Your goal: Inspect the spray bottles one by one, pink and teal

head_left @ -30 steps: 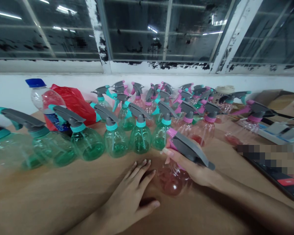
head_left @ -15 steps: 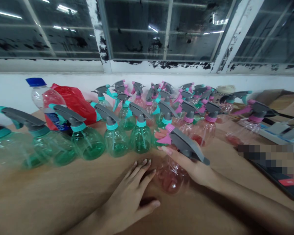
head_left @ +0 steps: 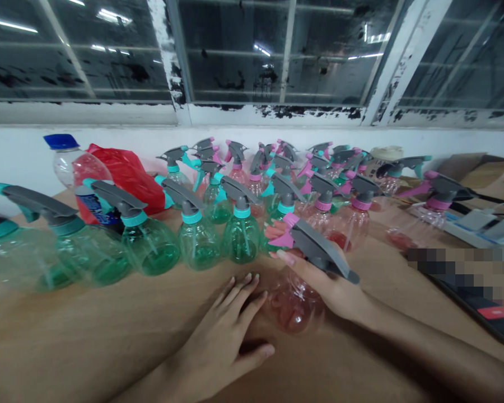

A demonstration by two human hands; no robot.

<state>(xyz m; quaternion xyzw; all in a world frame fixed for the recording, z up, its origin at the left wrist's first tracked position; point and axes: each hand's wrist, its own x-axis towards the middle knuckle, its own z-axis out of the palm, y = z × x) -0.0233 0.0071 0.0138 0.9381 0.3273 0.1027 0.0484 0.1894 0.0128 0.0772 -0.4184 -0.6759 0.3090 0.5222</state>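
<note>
A pink see-through spray bottle point(head_left: 296, 305) with a grey and pink trigger head point(head_left: 319, 246) stands on the table in front of me. My right hand point(head_left: 340, 291) wraps round its neck just under the head, thumb on the near side and the other fingers partly hidden behind. Flat on the wooden table point(head_left: 109, 341), to the left of this bottle, lies my left hand point(head_left: 224, 330); its fingers are spread and it holds nothing. Beyond the fingertips, a green spray bottle point(head_left: 241, 240) with a turquoise collar is nearest.
Several green and pink spray bottles line the table toward the wall. A drink bottle point(head_left: 63, 162) with a blue cap and a red plastic bag point(head_left: 126, 173) stand back left. On the right lie a phone point(head_left: 466, 296) and a white power strip point(head_left: 483, 224).
</note>
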